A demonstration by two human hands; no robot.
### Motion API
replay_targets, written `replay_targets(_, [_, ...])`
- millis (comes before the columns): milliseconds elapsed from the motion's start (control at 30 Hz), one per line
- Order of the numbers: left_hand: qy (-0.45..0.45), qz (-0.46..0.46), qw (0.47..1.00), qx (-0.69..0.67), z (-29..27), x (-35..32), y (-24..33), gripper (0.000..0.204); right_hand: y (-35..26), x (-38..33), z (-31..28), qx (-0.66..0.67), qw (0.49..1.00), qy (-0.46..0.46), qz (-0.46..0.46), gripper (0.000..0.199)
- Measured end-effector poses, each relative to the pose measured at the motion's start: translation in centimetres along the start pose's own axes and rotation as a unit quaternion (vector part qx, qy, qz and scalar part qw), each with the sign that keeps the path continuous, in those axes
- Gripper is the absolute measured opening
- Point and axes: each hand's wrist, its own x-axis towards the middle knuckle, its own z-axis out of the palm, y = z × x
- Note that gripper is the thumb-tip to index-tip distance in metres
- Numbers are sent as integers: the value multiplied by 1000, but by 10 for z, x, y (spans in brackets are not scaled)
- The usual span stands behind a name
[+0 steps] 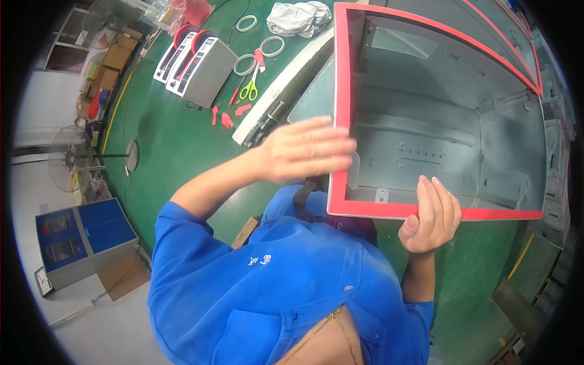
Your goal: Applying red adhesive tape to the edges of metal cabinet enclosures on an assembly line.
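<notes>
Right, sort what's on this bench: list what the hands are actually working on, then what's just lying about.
In hand:
- grey metal cabinet with red tape along its front rim
- left hand flat on the left rim
- right hand gripping the bottom rim

Lying about:
- green-handled scissors
- tape rolls
- red tape scraps
- white-and-grey housings
- crumpled cloth
- white strip

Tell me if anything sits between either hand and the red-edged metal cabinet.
Nothing visible does. The left hand lies flat against the left side of the grey metal cabinet's red-taped rim, and the right hand grips the lower rim directly. Scissors and tape rolls lie well off on the green table.
</notes>
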Motion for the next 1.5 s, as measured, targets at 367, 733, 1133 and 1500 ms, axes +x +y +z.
replay_targets(367, [29,-122,989,77,10,32,-140,48,-2,0,2,-22,1000,7,5,39])
replay_targets(733, [27,-204,977,46,14,38,-172,55,-3,-3,11,-41,998,36,16,41])
replay_targets(1133, [142,-178,974,8,42,37,-174,52,-2,-12,17,-48,997,51,22,42])
replay_targets(1500, [202,-199,955,-87,62,31,-181,49,-8,-10,18,-71,995,43,48,43])
